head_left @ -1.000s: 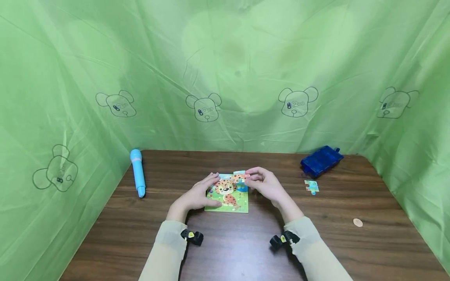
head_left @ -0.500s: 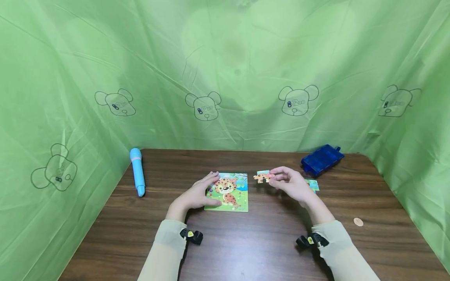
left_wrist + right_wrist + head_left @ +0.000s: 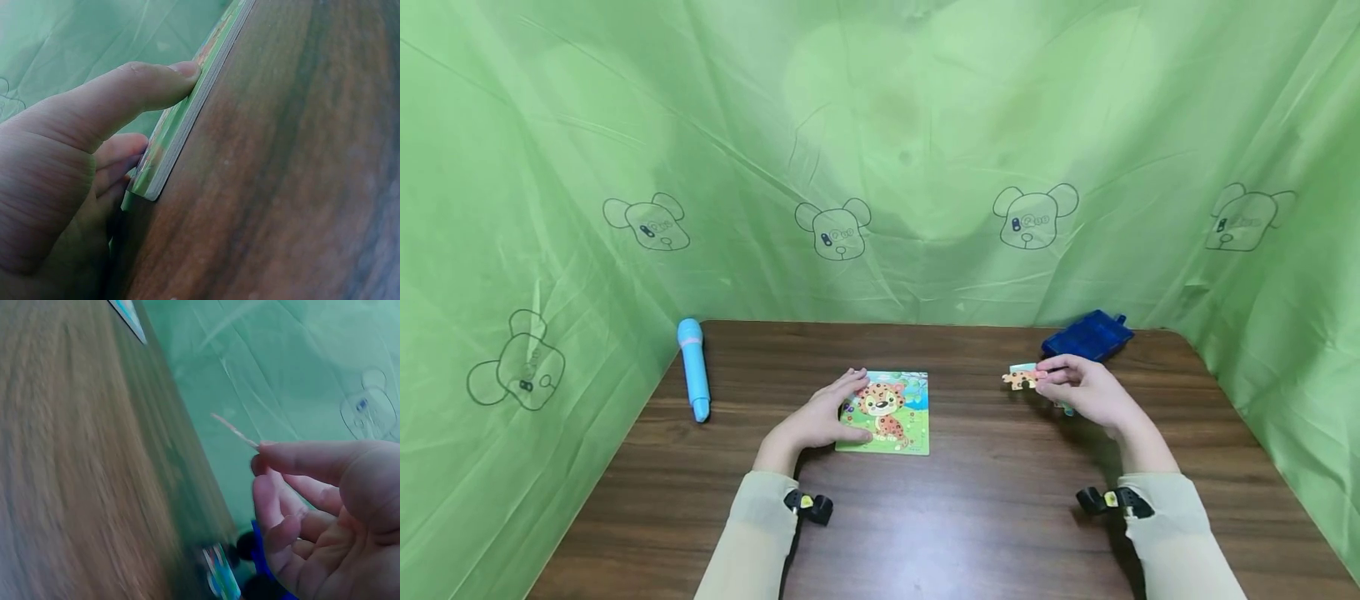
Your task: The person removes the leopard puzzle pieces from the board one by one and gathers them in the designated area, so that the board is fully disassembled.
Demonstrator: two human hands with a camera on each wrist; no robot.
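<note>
Pinching a loose puzzle piece (image 3: 1019, 379) between thumb and fingertips, the right hand (image 3: 1086, 392) hovered above the desk (image 3: 985, 517) at about two o'clock from the puzzle board (image 3: 887, 412), well apart from it. The right wrist view showed the piece (image 3: 234, 431) edge-on, thin and held clear of the wood. Just beyond that hand, at twelve o'clock from it, lay a blue case (image 3: 1087, 337); a second loose piece (image 3: 1063, 406) was mostly hidden under the hand.

The left hand (image 3: 820, 417) rested on the board's nine o'clock edge, fingers fairly straight on the leopard picture and the thumb (image 3: 144, 90) pressed against the board's (image 3: 187, 119) near side.

A light blue microphone toy (image 3: 693, 369) lay at the desk's nine o'clock side. Green sheeting printed with bear heads (image 3: 880, 167) enclosed the space.
</note>
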